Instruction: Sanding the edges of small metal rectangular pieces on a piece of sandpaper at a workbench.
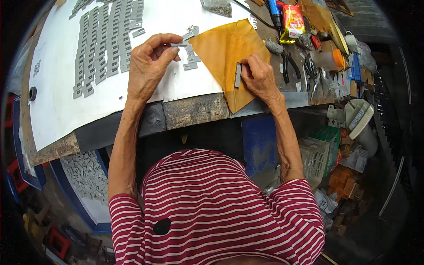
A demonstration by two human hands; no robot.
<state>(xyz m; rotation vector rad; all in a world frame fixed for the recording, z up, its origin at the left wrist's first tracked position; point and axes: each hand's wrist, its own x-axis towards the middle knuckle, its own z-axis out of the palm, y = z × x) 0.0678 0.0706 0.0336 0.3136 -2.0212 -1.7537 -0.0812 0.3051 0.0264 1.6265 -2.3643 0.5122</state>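
Observation:
My left hand [152,66] is over the white sheet, pinching a small flat grey piece [180,44] between thumb and fingertips. Just beyond and beside it lie a few loose grey pieces [191,66], some touching each other. On the brown paper [216,46], my right hand [260,76] is closed, its fingers curled at the edge of a narrow grey bar [238,75]. The fingertips that grip the bar are partly hidden. Several long rows of matching grey pieces [106,42] cover the sheet to the left.
A clear bag of tiny parts [217,8] sits at the far edge. Pliers [291,66], a blue-handled tool [274,13] and a red-and-yellow packet [293,22] crowd the right side. Below the table at left stands a blue tray [75,190] full of small pieces.

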